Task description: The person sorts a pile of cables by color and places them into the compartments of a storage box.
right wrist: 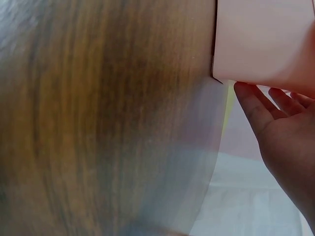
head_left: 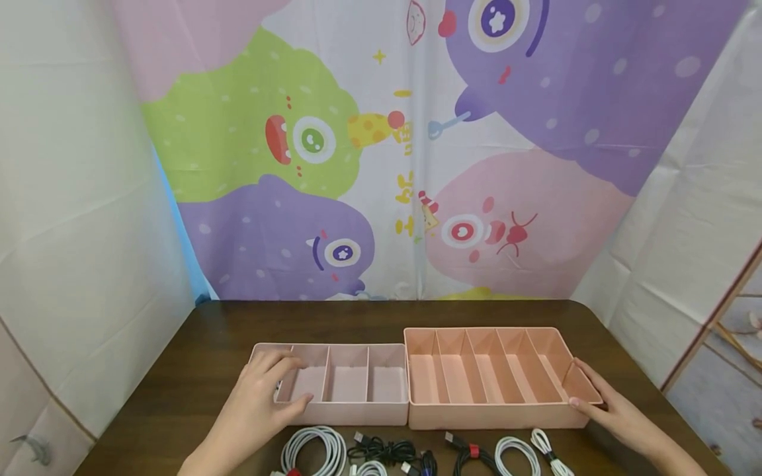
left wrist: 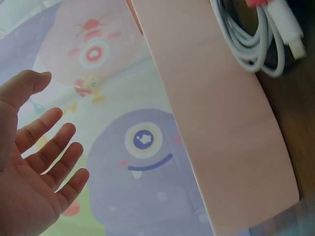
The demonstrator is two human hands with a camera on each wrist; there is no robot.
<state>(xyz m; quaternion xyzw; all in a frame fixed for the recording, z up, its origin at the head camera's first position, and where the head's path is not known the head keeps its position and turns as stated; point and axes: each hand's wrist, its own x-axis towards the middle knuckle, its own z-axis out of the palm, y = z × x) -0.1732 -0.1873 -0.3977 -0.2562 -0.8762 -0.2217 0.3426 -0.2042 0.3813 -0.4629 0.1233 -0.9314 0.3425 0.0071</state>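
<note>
My left hand (head_left: 258,387) hovers over the left end of a pale mauve divided box (head_left: 357,414). Its fingers are spread and lightly bent, holding nothing; the left wrist view shows the same hand (left wrist: 42,162) with air around its fingertips. At the right end of a peach divided box (head_left: 488,416), my right hand (head_left: 619,406) rests its thumb and fingertips at the rim near the front corner. In the right wrist view, the fingers (right wrist: 253,105) meet the edge of the peach box's wall (right wrist: 266,44). The two boxes stand end to end, their compartments bare.
Along the near table edge lie a coiled grey cable (head_left: 339,453), a black cable bundle (head_left: 389,451), a black cable with a red tie (head_left: 474,451), a white coil (head_left: 500,456) and a tied white cable (head_left: 550,453). A patterned curtain (head_left: 405,152) hangs behind the dark wooden table (head_left: 321,320).
</note>
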